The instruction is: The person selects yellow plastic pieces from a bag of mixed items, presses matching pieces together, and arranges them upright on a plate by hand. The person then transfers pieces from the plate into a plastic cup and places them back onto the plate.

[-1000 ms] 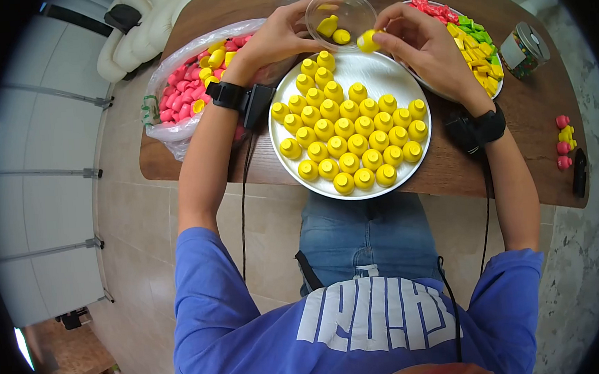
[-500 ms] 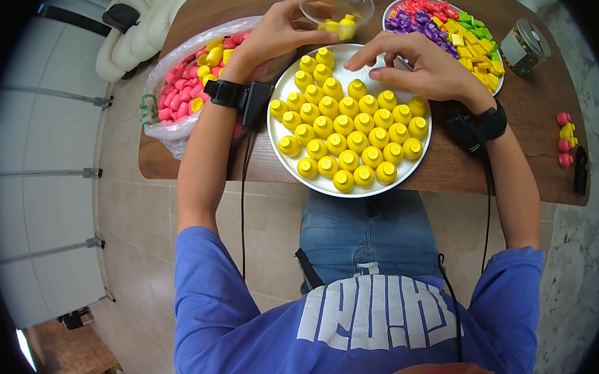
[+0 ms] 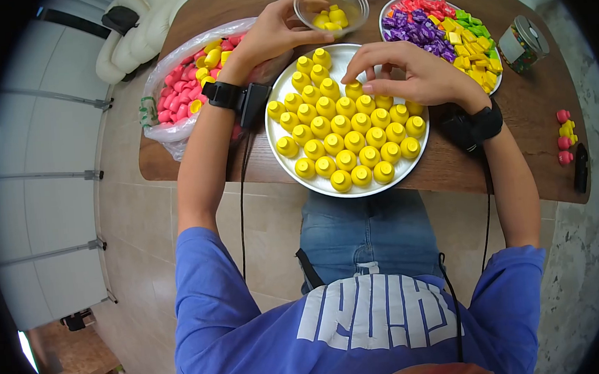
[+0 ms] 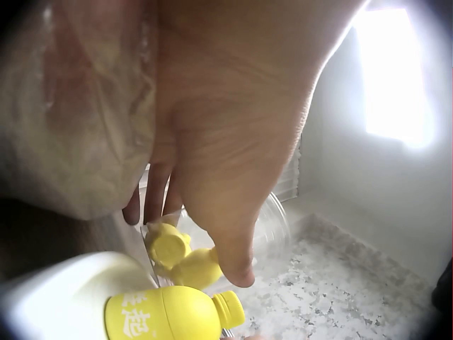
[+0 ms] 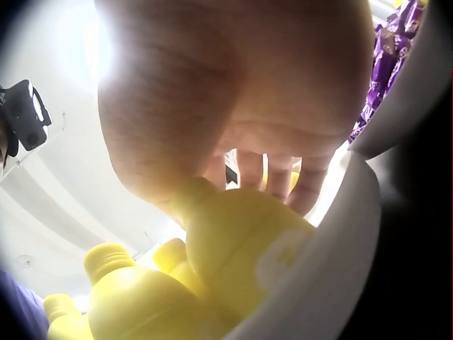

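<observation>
Right hand (image 3: pixel 413 75) pinching yellow bottle (image 3: pixel 354 89)

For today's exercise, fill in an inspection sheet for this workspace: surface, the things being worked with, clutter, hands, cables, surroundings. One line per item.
Surface: brown wooden table, rounded edge.
Things being worked with: white plate filled with rows of small yellow bottles; clear bowl holding a few more.
Clutter: plastic bag of pink and yellow pieces; second plate of mixed coloured pieces; small jar; few pink and yellow pieces near the right edge.
Hands: left hand grips the clear bowl; right hand pinches a yellow bottle at the plate's far side.
Cables: black cables run from both wrist units down toward the body.
Surroundings: tiled floor, white cushioned seat.
</observation>
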Available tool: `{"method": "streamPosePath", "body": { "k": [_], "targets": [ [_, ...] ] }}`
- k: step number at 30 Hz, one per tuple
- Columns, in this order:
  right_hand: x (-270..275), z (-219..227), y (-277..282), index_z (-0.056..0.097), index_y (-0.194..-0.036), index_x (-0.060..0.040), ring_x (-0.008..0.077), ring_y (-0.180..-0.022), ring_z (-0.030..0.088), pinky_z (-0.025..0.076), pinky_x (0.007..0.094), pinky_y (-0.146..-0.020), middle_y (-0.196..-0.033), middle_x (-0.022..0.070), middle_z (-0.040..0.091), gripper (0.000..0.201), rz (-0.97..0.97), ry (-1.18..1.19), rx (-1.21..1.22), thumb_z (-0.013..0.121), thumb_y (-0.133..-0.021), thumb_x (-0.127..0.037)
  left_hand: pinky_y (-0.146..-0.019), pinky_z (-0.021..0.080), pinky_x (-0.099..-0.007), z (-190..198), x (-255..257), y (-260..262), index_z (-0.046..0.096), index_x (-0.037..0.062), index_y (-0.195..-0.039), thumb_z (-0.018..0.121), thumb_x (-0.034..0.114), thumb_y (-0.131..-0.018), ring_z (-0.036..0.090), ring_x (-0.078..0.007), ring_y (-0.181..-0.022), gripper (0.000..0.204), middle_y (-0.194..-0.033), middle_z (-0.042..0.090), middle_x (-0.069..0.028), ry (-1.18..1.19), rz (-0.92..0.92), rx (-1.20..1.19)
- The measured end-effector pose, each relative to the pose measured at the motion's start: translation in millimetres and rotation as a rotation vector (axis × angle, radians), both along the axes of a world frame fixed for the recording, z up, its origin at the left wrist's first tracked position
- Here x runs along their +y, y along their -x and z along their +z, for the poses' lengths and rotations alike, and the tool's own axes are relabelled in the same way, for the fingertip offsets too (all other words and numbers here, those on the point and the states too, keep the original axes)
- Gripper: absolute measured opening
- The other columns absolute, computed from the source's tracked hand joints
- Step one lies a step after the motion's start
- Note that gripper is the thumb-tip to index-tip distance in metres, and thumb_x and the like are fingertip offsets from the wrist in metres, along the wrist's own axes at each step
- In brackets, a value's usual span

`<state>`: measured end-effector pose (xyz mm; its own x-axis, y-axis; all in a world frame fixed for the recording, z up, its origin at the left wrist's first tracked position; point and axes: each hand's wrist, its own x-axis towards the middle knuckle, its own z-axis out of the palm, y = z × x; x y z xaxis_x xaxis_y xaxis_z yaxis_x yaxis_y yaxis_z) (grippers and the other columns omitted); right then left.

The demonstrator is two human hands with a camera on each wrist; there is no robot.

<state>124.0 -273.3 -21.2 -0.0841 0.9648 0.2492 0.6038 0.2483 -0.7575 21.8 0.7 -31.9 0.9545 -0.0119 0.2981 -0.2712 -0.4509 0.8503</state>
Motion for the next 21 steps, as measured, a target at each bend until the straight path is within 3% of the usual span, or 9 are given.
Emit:
{"method": "streamPosePath", "body": {
  "k": [3, 5, 9, 11, 16, 18, 21],
  "targets": [
    [1, 2, 1, 0.069, -0.114, -0.006, 0.0075, -0.091, 0.063, 0.049, 0.0232, -0.075, -0.105, -0.0012, 0.069, 0.018, -0.081, 0.099, 0.081, 0.069, -0.098, -0.015, -0.113, 0.047, -0.0352, 0, 1, 0, 0.057, 0.0033, -0.144, 0.09, 0.008, -0.079, 0.06, -0.0182, -0.128, 0.073, -0.141, 0.062, -0.0092, 0.018, -0.056, 0.0],
    [0, 3, 2, 0.069, -0.109, -0.0061, 0.0106, -0.086, 0.067, 0.054, 0.0265, -0.075, -0.105, 0.0034, 0.072, 0.017, -0.12, 0.105, 0.095, 0.07, -0.097, -0.018, -0.115, 0.046, -0.0357, 0, 1, -1, 0.056, 0.004, -0.145, 0.09, 0.005, -0.078, 0.058, -0.0175, -0.13, 0.075, -0.142, 0.062, -0.0074, 0.014, -0.077, -0.019],
    [2, 1, 0, 0.068, -0.11, -0.0043, 0.0097, -0.083, 0.066, 0.054, 0.0254, -0.075, -0.1, 0.0032, 0.072, 0.018, -0.185, 0.096, 0.087, 0.07, -0.097, -0.017, -0.117, 0.044, -0.0363, 1, 2, 0, 0.056, 0.0069, -0.146, 0.09, 0.006, -0.078, 0.058, -0.0172, -0.13, 0.076, -0.141, 0.062, -0.0056, -0.025, -0.063, 0.0],
    [4, -6, 0, 0.068, -0.109, -0.0033, 0.0089, -0.083, 0.066, 0.053, 0.0239, -0.074, -0.097, 0.0019, 0.07, 0.015, -0.243, -0.031, 0.254, 0.069, -0.098, -0.014, -0.117, 0.044, -0.0366, 1, 2, 0, 0.056, 0.0075, -0.146, 0.09, 0.006, -0.078, 0.058, -0.0178, -0.13, 0.076, -0.141, 0.062, -0.0059, -0.036, -0.071, -0.008],
    [5, 1, -1, 0.068, -0.107, -0.0042, 0.007, -0.081, 0.061, 0.051, 0.0235, -0.073, -0.096, -0.0001, 0.068, 0.012, -0.383, -0.073, 0.368, 0.07, -0.098, -0.012, -0.12, 0.042, -0.04, -5, 8, -4, 0.056, 0.0068, -0.146, 0.09, 0.01, -0.079, 0.058, -0.0192, -0.131, 0.075, -0.14, 0.062, -0.0067, -0.078, -0.064, -0.021],
    [9, -7, -9, 0.064, -0.121, 0.0004, 0.0075, -0.089, 0.062, 0.053, 0.0226, -0.084, -0.102, 0.0031, 0.068, 0.022, -0.372, -0.244, 0.431, 0.065, -0.104, -0.013, -0.12, 0.042, -0.0404, -6, 9, -4, 0.056, 0.0068, -0.146, 0.09, 0.01, -0.079, 0.058, -0.0191, -0.131, 0.075, -0.14, 0.062, -0.0068, -0.075, -0.082, -0.018],
    [13, -1, 1, 0.064, -0.123, 0.0001, 0.0101, -0.098, 0.063, 0.055, 0.0256, -0.088, -0.118, 0.0061, 0.065, 0.021, -0.424, -0.292, 0.502, 0.063, -0.105, -0.011, -0.12, 0.042, -0.0402, -6, 7, -4, 0.056, 0.0069, -0.146, 0.09, 0.01, -0.08, 0.058, -0.0188, -0.13, 0.075, -0.14, 0.062, -0.0069, -0.06, -0.099, -0.015]
  ]
}}
